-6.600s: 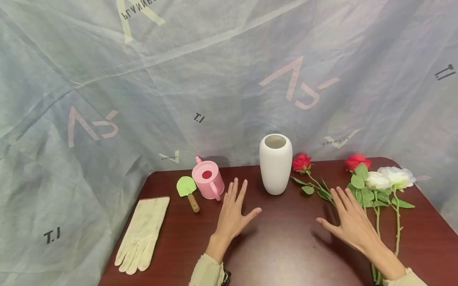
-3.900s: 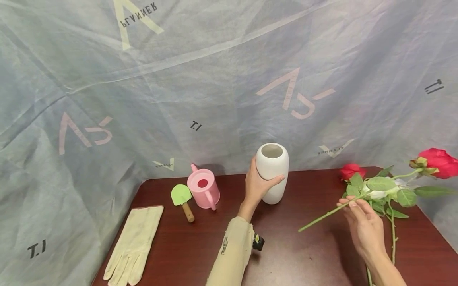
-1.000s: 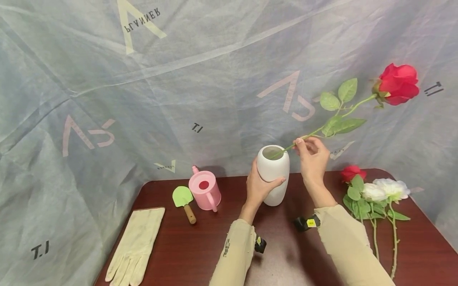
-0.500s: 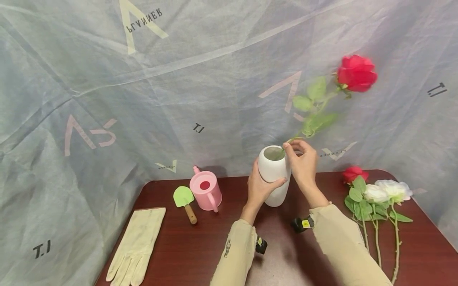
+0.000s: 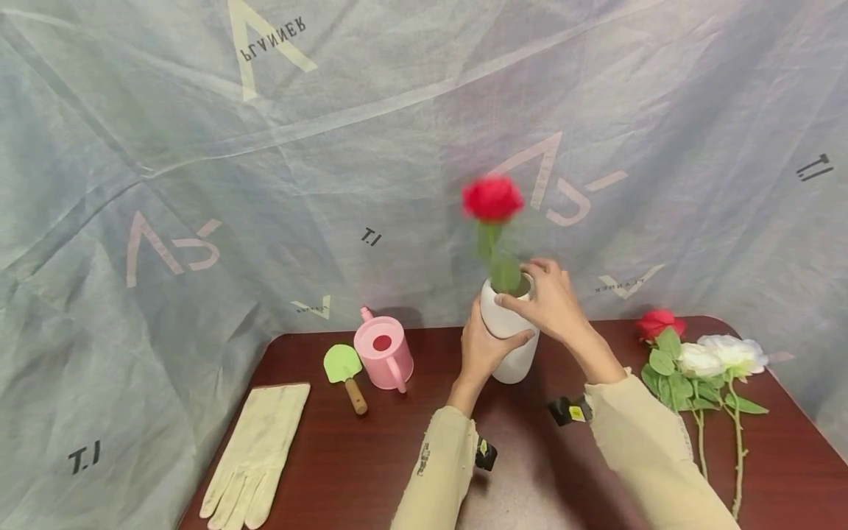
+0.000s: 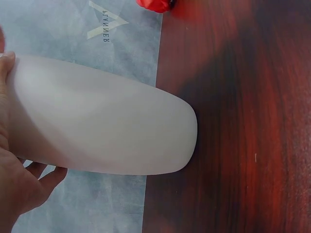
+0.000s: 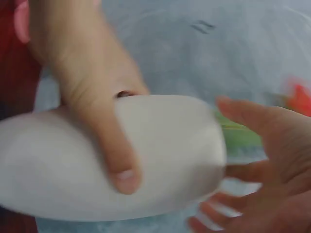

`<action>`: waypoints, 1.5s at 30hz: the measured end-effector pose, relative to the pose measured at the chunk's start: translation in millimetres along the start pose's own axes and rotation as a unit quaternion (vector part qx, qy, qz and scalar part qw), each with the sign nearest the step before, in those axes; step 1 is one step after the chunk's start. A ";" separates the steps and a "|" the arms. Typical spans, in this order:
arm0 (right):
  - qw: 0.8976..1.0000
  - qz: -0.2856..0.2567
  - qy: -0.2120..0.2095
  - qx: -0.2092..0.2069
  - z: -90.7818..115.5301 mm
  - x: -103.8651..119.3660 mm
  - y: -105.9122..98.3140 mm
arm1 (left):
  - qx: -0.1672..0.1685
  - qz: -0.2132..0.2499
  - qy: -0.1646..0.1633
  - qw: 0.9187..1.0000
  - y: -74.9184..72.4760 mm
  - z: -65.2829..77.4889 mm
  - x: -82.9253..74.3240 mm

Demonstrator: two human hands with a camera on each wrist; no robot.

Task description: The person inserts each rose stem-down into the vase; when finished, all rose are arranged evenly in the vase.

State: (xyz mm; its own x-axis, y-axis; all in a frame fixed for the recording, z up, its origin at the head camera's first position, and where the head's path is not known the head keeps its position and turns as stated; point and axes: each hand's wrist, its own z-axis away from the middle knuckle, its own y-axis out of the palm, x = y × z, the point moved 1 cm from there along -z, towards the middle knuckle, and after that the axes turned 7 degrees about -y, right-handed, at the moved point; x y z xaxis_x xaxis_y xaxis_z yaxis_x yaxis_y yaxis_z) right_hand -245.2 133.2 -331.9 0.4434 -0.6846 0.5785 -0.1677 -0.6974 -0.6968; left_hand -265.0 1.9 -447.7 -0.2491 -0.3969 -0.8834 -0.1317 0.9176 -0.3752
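Observation:
A white vase stands on the table, and my left hand grips its side with the thumb across the front. In the left wrist view, the base of the vase meets the table. A red rose, blurred, rises from the vase's mouth; its lower stem is hidden inside. My right hand is at the rim, fingers parted and the stem free of its grasp. The right wrist view has this right hand spread about the mouth, with green leaves between thumb and fingers.
Another red rose and white flowers lie on the table at right. To the left are a pink watering can, a green trowel and a cream glove. Grey cloth hangs behind.
My right hand lifted the rose from the table, brought its stem into the vase and let go; the bloom has dropped and swung left. My left hand took hold of the vase earlier.

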 end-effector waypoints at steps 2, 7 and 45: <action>0.998 -0.023 0.044 0.031 9.5 -1.8 -6.5 | -0.005 0.004 0.003 1.000 1.1 -0.2 0.8; 0.993 -0.078 0.087 0.013 45.0 -19.4 -21.0 | -0.022 0.011 0.016 1.000 2.2 -0.9 1.7; 0.959 0.000 0.268 0.095 237.7 -160.4 -38.3 | -0.026 0.016 0.001 1.000 1.3 1.2 0.8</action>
State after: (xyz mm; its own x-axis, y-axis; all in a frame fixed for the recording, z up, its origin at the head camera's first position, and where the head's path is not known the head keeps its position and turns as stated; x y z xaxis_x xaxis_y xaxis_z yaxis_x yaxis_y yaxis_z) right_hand -100.6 320.1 -498.8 -0.0803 -0.7302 0.6785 0.0186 -0.6817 -0.7314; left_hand -264.3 2.8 -449.3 -0.2566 -0.3676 -0.8939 -0.1740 0.9273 -0.3314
